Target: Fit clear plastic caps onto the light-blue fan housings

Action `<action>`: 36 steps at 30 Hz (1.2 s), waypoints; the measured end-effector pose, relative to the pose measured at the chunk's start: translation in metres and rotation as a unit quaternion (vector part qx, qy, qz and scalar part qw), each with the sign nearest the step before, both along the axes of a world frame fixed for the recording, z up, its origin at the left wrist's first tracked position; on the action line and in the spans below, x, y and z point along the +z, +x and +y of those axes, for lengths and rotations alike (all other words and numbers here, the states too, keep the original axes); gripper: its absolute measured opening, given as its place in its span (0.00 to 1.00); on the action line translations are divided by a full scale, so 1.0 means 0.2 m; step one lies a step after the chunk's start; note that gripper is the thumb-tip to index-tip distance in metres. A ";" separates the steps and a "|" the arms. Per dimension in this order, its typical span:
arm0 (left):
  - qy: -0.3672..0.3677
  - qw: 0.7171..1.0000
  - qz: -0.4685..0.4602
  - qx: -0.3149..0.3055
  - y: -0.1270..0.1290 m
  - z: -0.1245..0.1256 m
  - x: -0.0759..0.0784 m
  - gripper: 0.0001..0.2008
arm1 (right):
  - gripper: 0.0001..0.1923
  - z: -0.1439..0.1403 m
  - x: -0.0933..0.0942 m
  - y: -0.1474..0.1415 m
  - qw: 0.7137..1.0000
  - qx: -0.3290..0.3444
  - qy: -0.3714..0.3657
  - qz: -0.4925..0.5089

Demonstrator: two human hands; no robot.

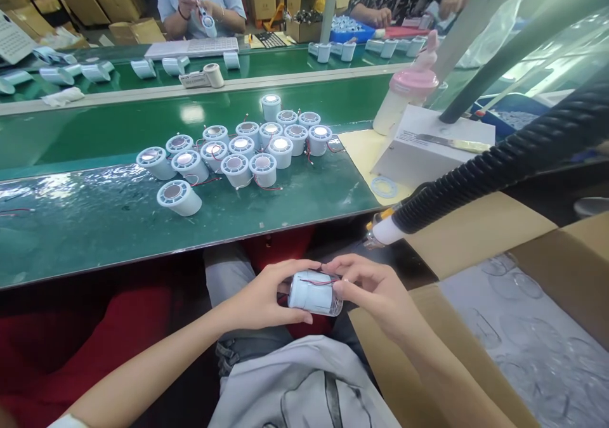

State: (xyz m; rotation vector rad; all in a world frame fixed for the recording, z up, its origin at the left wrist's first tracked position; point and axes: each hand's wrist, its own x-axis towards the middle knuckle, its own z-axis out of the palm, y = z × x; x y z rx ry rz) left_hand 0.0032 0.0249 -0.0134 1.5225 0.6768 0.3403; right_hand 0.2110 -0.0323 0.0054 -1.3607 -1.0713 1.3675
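Over my lap I hold a light-blue cylindrical housing point(310, 293) lying on its side. My left hand point(271, 295) wraps round its left end, thumb below and fingers above. Thin red and black wires point(316, 282) run along its upper side. My right hand point(375, 288) pinches at the right end, where a clear plastic cap point(337, 304) shows; whether the fingertips grip the wires or the cap rim is hard to make out. On the green bench point(118, 225) stand several similar housings point(179, 198) with silvery round tops, many with wires trailing.
A black corrugated hose point(476, 168) with a white nozzle reaches in from the right. Below it an open cardboard box point(394, 352) holds clear plastic parts point(547, 345). A pink-topped bottle point(404, 95) stands by a white block. Two people work across the green conveyor point(157, 111).
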 end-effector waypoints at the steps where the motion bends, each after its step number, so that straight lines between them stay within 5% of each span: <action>1: -0.032 0.999 -0.009 0.008 0.00 -0.01 0.00 0.35 | 0.12 0.00 0.00 0.01 1.000 0.004 -0.002 0.014; 4: -0.082 0.996 -0.021 0.019 0.00 -0.02 0.01 0.35 | 0.10 -0.02 0.00 0.02 0.999 0.021 -0.003 0.031; 12: -0.073 0.996 -0.041 -0.006 0.03 -0.02 0.05 0.30 | 0.15 -0.03 -0.01 0.04 0.999 -0.014 -0.004 0.034; 15: -0.146 0.986 -0.064 0.049 0.02 -0.02 0.03 0.30 | 0.08 -0.05 -0.02 0.03 0.995 0.038 0.073 -0.048; 20: -0.237 0.964 -0.097 0.067 0.00 -0.04 0.03 0.30 | 0.21 -0.09 -0.03 0.04 0.943 0.113 0.226 -0.216; 31: -0.026 0.999 -0.044 -0.002 -0.03 -0.02 0.14 0.37 | 0.26 -0.11 -0.02 0.07 0.972 0.107 0.153 -0.141; 36: 0.011 0.999 -0.036 -0.017 -0.04 -0.02 0.15 0.38 | 0.26 -0.12 0.01 0.06 0.989 0.111 0.075 -0.059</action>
